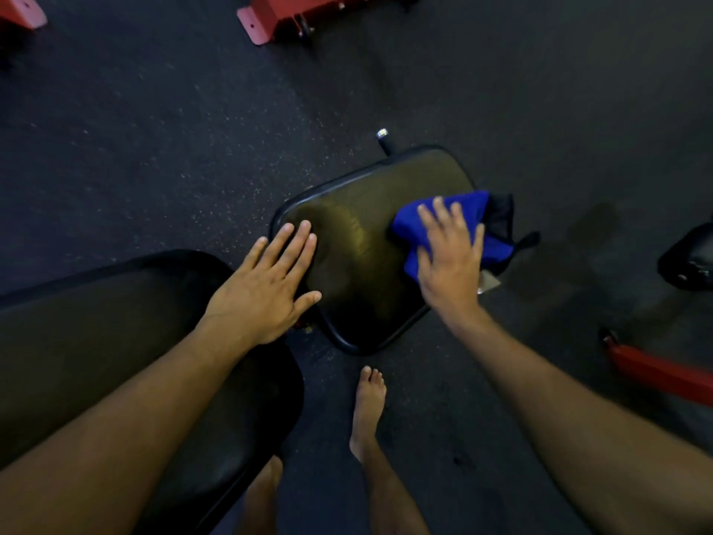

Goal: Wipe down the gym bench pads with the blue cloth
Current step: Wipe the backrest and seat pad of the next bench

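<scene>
Right now, from my remote seat, the long back pad (96,341) fills the 8 o'clock corner: smooth dark vinyl with a rounded end, its left side cut off by the frame edge and partly covered by my left forearm. My left hand (266,287) lies flat, fingers straight and together, its fingertips resting on the near-left part of the seat pad (359,241) and gripping nothing. That pad sits at centre, a rounded trapezoid of glossy, olive-black upholstery with a raised piped rim. At 2 o'clock on it, my right hand (449,260) presses down with fingers spread over the blue cloth (413,225), a soft bunched fabric spilling over the pad's right edge. Something black lies just behind the cloth; I cannot make out what. Speckled dark rubber floor (154,129) surrounds everything. Red metal frame pieces (266,13) show at 12 o'clock, cropped.
</scene>
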A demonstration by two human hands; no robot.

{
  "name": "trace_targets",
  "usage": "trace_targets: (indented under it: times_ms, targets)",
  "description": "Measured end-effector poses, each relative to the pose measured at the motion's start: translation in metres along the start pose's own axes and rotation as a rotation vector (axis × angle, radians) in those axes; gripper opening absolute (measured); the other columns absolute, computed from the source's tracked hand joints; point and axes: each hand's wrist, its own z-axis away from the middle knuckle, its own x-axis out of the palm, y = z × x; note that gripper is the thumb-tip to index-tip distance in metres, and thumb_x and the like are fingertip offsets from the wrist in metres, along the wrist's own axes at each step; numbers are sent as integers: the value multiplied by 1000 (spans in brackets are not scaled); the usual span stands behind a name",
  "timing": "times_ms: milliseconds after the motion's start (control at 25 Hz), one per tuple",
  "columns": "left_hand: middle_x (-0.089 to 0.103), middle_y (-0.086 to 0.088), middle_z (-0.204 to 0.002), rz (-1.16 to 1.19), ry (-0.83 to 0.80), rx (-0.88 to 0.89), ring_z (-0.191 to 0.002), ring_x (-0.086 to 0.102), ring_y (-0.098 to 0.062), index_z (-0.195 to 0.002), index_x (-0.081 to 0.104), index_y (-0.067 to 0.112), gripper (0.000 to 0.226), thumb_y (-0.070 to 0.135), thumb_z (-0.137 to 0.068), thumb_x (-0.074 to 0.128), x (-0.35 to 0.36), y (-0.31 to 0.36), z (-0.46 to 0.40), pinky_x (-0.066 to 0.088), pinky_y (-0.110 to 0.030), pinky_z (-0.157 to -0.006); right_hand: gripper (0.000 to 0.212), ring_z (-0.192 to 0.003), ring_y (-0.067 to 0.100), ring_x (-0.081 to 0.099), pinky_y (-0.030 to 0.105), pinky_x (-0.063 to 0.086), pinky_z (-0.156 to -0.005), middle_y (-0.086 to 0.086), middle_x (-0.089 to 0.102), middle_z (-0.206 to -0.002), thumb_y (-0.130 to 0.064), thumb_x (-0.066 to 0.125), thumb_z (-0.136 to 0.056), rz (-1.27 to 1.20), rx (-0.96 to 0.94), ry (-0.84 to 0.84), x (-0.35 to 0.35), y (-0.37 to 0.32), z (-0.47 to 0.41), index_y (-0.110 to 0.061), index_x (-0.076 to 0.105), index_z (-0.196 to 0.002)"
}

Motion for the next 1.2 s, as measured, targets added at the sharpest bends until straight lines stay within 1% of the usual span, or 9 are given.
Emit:
trace_targets:
  times_ms: [120,240,360,520,600,720,880,1080,1200]
  targets:
    - [-18,-12,-169,-10,74,10,-157,-13,-28,-161,-9,8,81,62,-103,7,5,1,0,9,-47,-128,59,-147,26,32,58,23,-117,1,42,-155,-26,45,-86,-16,-291,-43,10,-53,-1,-22,48,-145]
    - [-4,-16,-170,-50,117,26,-158,-3,-30,-161,4,4,81,60,-103,10,8,1,1,11,-45,-127,55,-137,25,45,54,28,-115,4,53,-145,-27,44,-86,3,-534,-113,22,-74,-78,-19,55,-140]
    - [-7,-16,-170,-78,152,92,-158,-4,-28,-162,2,4,79,58,-105,10,5,4,-1,10,-45,-128,54,-128,26,54,51,31,-113,5,61,-136,-32,39,-88,-55,-188,-90,12,-17,-153,-18,57,-137]
    - [-13,-13,-170,-118,130,210,-158,-10,-25,-161,-6,7,76,57,-107,8,8,5,-4,8,-45,-128,53,-139,28,41,37,25,-120,11,47,-151,-20,45,-94,-270,57,-47,-7,70,-94,-13,46,-146]
    - [-13,-14,-170,-122,128,203,-158,-11,-25,-162,-5,6,76,57,-107,9,8,5,-6,6,-45,-129,57,-144,30,35,45,24,-120,8,40,-156,-21,43,-91,-155,34,-5,-4,69,-42,-17,44,-148]
    - [-8,-14,-171,-121,130,208,-158,-6,-25,-162,-1,6,76,58,-107,9,10,5,-7,4,-44,-128,61,-146,28,33,53,22,-117,0,40,-157,-24,47,-85,2,-252,-37,5,8,-10,-27,46,-146]
    - [-2,-14,-171,-163,107,198,-159,-1,-25,-162,1,7,77,60,-107,9,10,3,-9,7,-44,-127,50,-142,24,39,53,23,-116,-2,49,-150,-32,41,-92,-13,-442,-108,13,-47,-74,-28,53,-140]
    - [-12,-9,-171,-170,60,192,-158,-7,-22,-163,-5,11,78,62,-107,13,3,5,-9,-4,-39,-126,48,-136,24,44,52,26,-115,-1,54,-142,-30,50,-94,-70,-164,-139,-2,6,-138,-26,50,-142]
    - [-7,-9,-172,-110,74,167,-158,-7,-21,-164,3,11,80,63,-106,18,-15,14,-6,-7,-37,-127,42,-128,26,51,43,39,-106,2,56,-138,-23,51,-97,-382,122,-137,-11,70,-114,-24,51,-140]
